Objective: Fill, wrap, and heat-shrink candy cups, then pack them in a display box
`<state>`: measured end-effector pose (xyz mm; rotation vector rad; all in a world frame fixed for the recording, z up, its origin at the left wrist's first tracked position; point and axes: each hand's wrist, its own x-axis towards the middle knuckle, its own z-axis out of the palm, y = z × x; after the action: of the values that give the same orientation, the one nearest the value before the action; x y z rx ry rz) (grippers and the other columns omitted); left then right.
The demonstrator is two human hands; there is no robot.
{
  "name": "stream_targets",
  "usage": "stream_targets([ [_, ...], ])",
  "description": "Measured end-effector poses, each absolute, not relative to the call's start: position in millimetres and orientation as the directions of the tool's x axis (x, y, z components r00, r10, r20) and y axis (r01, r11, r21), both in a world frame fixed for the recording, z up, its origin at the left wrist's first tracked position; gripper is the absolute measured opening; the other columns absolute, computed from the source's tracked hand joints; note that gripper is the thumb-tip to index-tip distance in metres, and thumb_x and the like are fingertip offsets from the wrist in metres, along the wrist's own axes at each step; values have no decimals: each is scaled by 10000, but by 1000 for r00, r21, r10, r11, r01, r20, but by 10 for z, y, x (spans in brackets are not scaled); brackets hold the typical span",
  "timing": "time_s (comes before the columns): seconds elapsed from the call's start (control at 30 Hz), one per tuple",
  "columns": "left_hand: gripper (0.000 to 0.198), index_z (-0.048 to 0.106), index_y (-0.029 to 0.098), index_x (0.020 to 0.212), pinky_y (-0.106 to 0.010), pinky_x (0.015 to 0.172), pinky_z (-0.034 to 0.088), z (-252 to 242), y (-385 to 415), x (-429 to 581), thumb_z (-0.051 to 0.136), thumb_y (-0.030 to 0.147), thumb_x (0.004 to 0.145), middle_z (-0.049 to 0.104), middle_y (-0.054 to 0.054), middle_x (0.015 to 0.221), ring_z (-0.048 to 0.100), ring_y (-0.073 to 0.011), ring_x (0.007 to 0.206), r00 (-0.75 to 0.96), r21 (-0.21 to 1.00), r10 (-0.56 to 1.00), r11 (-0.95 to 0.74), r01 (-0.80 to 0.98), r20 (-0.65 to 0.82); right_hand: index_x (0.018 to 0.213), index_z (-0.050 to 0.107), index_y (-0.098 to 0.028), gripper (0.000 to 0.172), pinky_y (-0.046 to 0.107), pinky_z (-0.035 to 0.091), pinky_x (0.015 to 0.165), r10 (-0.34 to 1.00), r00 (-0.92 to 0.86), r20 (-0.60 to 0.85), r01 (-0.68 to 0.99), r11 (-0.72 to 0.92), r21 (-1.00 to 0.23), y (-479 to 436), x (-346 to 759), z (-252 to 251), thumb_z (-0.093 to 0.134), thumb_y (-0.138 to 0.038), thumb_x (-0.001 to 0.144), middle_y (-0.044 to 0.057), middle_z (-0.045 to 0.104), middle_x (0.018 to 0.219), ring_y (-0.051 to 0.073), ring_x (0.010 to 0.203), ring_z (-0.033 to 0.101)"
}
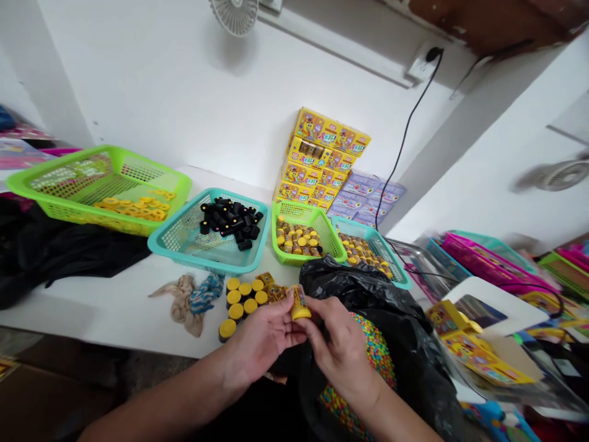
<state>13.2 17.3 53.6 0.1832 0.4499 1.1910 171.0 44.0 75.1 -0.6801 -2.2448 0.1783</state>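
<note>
A small printed tube with a yellow cap (pixel 300 305) stands upright between my hands. My right hand (pixel 340 347) pinches it with its fingers, and the fingertips of my left hand (pixel 260 337) press against its lower left side. Just below my right hand, an open black plastic bag (pixel 356 288) holds a mass of small multicoloured candy beads (pixel 375 359). Several yellow-capped tubes (pixel 239 301) stand on the white table (pixel 115 313) to the left of my left hand. Some small printed boxes or wrappers (pixel 276 293) lie beside them, partly hidden by my hands.
Along the back of the table stand a green basket of yellow caps (pixel 50 184), a teal basket of black tubes (pixel 179 236), and smaller green and teal baskets of tubes. Stacked yellow boxes (pixel 313 159) rise behind them. A crumpled cloth (pixel 188 304) lies near the table's front edge.
</note>
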Motion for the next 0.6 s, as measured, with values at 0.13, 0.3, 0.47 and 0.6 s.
stream_targets([
  [0.13, 189, 683, 93, 977, -263, 728, 463, 536, 208, 104, 571, 232, 915, 669, -94, 883, 596, -136, 738, 308, 386, 916, 390, -836, -257, 1274, 558, -225, 405, 327, 534, 732, 563, -514, 647, 427, 822, -376, 464, 1687, 714, 578, -77, 897, 75, 618, 968, 186, 863, 602],
  [0.3, 204, 678, 116, 892, -249, 657, 442, 514, 248, 123, 651, 318, 874, 639, -49, 779, 556, -114, 650, 265, 382, 922, 362, -850, -284, 1323, 540, -233, 480, 361, 525, 720, 482, -564, 670, 410, 868, -279, 488, 1660, 651, 583, -51, 881, 89, 631, 981, 207, 859, 585],
  [0.47, 181, 668, 113, 821, -233, 652, 428, 471, 237, 169, 760, 263, 775, 641, -27, 741, 562, -102, 643, 236, 385, 927, 340, -858, -292, 1269, 576, -238, 450, 345, 500, 662, 486, -563, 668, 342, 873, -347, 481, 1646, 658, 564, -19, 876, 61, 635, 867, 192, 772, 560],
  [0.6, 197, 677, 118, 821, -262, 702, 459, 456, 184, 190, 758, 292, 777, 676, -50, 788, 607, -132, 706, 213, 427, 938, 317, -847, -273, 1202, 612, -231, 432, 339, 464, 630, 445, -577, 685, 313, 895, -318, 483, 1686, 680, 551, 17, 852, 45, 612, 795, 190, 738, 538],
])
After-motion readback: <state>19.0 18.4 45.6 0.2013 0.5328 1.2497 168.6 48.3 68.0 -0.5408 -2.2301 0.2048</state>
